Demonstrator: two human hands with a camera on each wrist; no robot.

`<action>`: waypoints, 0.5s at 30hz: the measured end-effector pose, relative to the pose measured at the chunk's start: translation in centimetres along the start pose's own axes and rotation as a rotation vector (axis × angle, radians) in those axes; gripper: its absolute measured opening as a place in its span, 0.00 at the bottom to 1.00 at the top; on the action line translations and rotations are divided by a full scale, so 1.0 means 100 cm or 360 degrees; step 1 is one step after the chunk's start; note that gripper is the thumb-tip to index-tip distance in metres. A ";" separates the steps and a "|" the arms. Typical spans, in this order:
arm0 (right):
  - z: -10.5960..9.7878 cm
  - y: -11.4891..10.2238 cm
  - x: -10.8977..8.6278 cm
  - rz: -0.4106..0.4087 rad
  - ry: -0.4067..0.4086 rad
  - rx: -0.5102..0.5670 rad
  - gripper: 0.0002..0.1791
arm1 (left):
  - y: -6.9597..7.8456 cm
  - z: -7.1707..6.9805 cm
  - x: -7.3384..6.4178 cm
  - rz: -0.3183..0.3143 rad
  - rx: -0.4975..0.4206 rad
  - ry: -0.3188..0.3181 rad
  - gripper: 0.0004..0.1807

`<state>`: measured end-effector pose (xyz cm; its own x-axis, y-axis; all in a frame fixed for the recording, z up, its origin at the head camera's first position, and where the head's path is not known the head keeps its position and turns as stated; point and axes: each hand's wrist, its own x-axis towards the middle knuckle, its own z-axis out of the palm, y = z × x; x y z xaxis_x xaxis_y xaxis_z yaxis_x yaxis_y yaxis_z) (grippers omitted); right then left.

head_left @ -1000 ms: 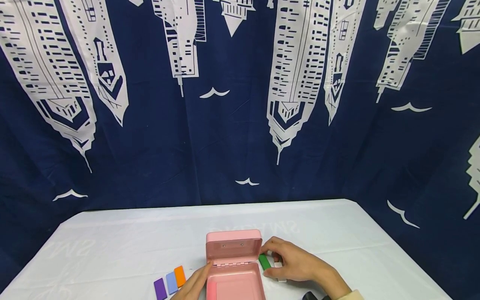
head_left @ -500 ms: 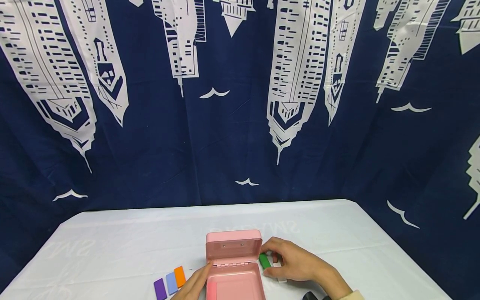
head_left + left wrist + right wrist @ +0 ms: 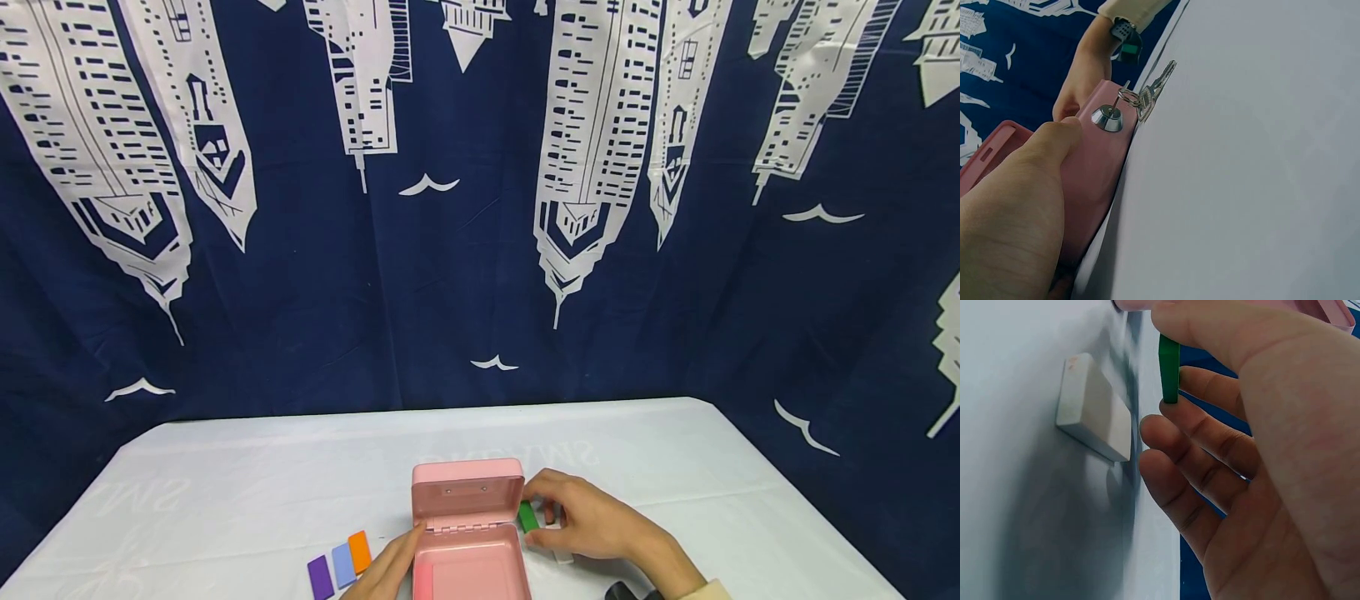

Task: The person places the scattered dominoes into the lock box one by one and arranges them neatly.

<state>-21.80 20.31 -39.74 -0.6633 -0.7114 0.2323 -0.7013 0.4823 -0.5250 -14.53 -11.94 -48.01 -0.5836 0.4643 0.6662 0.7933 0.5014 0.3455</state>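
- a light, square pinch on the ends should serve the green block (image 3: 529,517) best, my other fingers clear of the white block (image 3: 1097,409), right of the box (image 3: 1097,181).
- my left hand (image 3: 386,569) holds the box, thumb on its front, fingers along its left side; even pressure should stop it sliding.
- the green block is between my right hand's (image 3: 600,521) pinching thumb and fingertips, just right of the box; whether it's lifted, i cannot tell.

I pinch the slim green block (image 3: 1169,372) in my right hand (image 3: 596,521), just beside the pink lockbox (image 3: 480,567), its lid (image 3: 468,500) raised, keys (image 3: 1147,100) hanging at its lock (image 3: 1107,119), my left hand (image 3: 386,568) holding it.
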 end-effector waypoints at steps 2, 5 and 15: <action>0.000 0.000 0.000 -0.0020 0.0010 -0.0011 0.17 | -0.001 0.001 0.000 0.0034 -0.0004 0.0027 0.49; -0.001 -0.001 -0.001 -0.0029 0.0026 -0.0019 0.17 | -0.002 0.001 0.000 0.0052 -0.0005 0.0036 0.49; -0.005 -0.005 0.001 0.0056 0.0020 -0.0012 0.18 | -0.002 0.000 0.001 0.0042 -0.0021 0.0012 0.50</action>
<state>-21.58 20.25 -39.07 -0.6908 -0.6874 0.2240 -0.6792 0.5109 -0.5269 -14.75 -12.02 -48.07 -0.5610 0.4718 0.6802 0.8107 0.4792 0.3362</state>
